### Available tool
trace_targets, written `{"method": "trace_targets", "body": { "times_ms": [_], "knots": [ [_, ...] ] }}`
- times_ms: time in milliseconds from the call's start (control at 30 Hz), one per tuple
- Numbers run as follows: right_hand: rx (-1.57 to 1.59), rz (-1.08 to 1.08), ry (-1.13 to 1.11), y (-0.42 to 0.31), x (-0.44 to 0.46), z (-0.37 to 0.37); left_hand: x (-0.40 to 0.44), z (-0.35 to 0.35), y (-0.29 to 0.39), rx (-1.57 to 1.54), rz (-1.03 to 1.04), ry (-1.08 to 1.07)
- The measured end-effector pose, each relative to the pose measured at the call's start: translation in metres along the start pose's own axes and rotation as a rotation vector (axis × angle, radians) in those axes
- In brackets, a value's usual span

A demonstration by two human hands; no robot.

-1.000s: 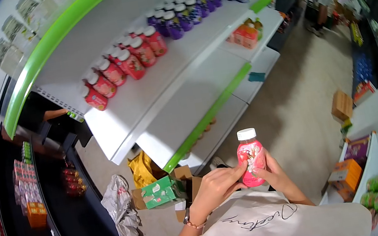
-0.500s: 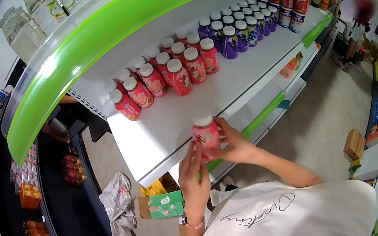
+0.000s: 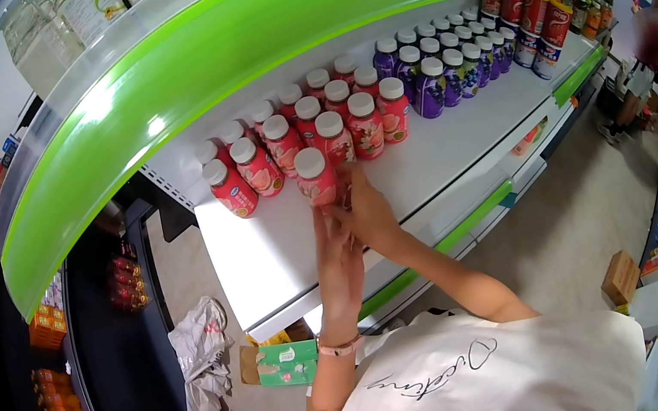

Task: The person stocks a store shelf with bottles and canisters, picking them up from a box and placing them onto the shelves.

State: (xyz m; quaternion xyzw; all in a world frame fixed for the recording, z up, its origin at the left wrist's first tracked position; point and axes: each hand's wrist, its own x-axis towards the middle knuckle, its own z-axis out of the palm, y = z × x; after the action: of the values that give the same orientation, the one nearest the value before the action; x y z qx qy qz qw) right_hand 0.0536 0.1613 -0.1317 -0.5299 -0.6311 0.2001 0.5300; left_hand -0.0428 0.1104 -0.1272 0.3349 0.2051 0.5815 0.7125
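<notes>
A pink bottle with a white cap (image 3: 315, 177) is held upright over the white shelf (image 3: 261, 265), just in front of the rows of pink bottles (image 3: 366, 131). My right hand (image 3: 366, 210) grips its right side low down. Beneath it, my left hand (image 3: 338, 260) has its fingers raised against the bottle's lower part. The two hands overlap, and the bottle's base is hidden by the fingers. Purple bottles with white caps (image 3: 431, 92) stand in rows to the right of the pink ones.
A green shelf edge (image 3: 260, 51) arches above the bottles. Red cans (image 3: 553, 24) stand at the right end. On the floor are a grey plastic bag (image 3: 200, 358), a green box (image 3: 286, 364) and a cardboard box (image 3: 620, 277). Another person (image 3: 645, 65) stands at the far right.
The bottle has moved from in front of my body to above the shelf, then farther in beside the pink rows. Both hands have gone with it, and the view has shifted toward the shelf.
</notes>
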Motion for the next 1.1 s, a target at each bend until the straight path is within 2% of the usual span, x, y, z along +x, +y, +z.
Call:
{"method": "trace_targets", "body": {
  "times_ms": [33,67,133,233,367,433,467,533,567,633,667,733,767,800,833,867,933,967,1033,1067,1100],
  "knots": [
    [0.127,0.117,-0.038,0.000,0.000,0.000,0.004,0.000,0.002,-0.016,0.014,0.002],
    [0.130,0.116,-0.044,0.004,0.001,0.003,0.007,0.000,0.005,-0.015,0.019,0.008],
    [0.140,0.041,-0.106,0.011,0.003,0.007,0.011,0.000,0.011,-0.069,-0.044,0.063],
    [0.118,-0.078,-0.108,0.009,0.003,0.006,0.028,-0.007,0.004,-0.071,0.002,0.037],
    [0.137,-0.094,-0.131,0.012,0.002,0.000,0.043,-0.017,-0.006,-0.125,-0.018,-0.028],
    [0.253,-0.159,-0.179,0.005,-0.006,-0.009,0.039,-0.016,-0.008,-0.147,-0.019,0.027],
    [0.250,-0.159,-0.174,0.003,-0.011,-0.014,0.037,-0.014,-0.009,-0.147,-0.022,0.021],
    [0.352,-0.235,-0.064,0.002,-0.026,-0.024,0.027,-0.004,-0.011,-0.066,0.113,0.150],
    [0.338,-0.228,-0.043,0.005,-0.036,-0.032,0.021,0.008,-0.009,-0.068,0.093,0.133],
    [0.328,-0.113,0.080,0.012,-0.061,-0.050,0.002,0.039,-0.002,0.045,0.369,0.177],
    [0.313,-0.110,0.100,0.018,-0.075,-0.056,-0.007,0.052,-0.001,0.059,0.443,0.180],
    [0.517,0.313,-0.164,0.033,-0.108,-0.059,-0.025,0.069,0.003,0.052,0.602,0.149],
    [0.656,0.419,-0.305,0.038,-0.121,-0.055,-0.034,0.074,0.004,-0.087,0.668,0.127],
    [0.794,0.524,-0.447,0.044,-0.132,-0.049,-0.046,0.076,0.004,-0.173,0.757,-0.025],
    [0.731,0.545,-0.621,0.050,-0.140,-0.044,-0.054,0.080,0.004,-0.262,0.844,-0.177],
    [0.668,0.564,-0.800,0.055,-0.151,-0.037,-0.062,0.090,0.007,-0.264,0.835,-0.184],
    [0.728,0.602,-0.832,0.051,-0.169,-0.027,-0.082,0.113,0.015,-0.311,1.071,-0.334],
    [0.730,0.716,-0.903,0.031,-0.168,-0.036,-0.093,0.128,0.017,-0.307,1.063,-0.338],
    [0.845,0.949,-1.003,0.002,-0.175,-0.050,-0.115,0.153,0.016,-0.482,1.312,-0.299],
    [0.952,1.071,-1.017,-0.008,-0.182,-0.054,-0.123,0.152,0.016,-0.475,1.309,-0.297],
    [0.934,1.089,-1.039,-0.015,-0.182,-0.062,-0.133,0.148,0.017,-0.503,1.324,-0.429]
  ]
}}
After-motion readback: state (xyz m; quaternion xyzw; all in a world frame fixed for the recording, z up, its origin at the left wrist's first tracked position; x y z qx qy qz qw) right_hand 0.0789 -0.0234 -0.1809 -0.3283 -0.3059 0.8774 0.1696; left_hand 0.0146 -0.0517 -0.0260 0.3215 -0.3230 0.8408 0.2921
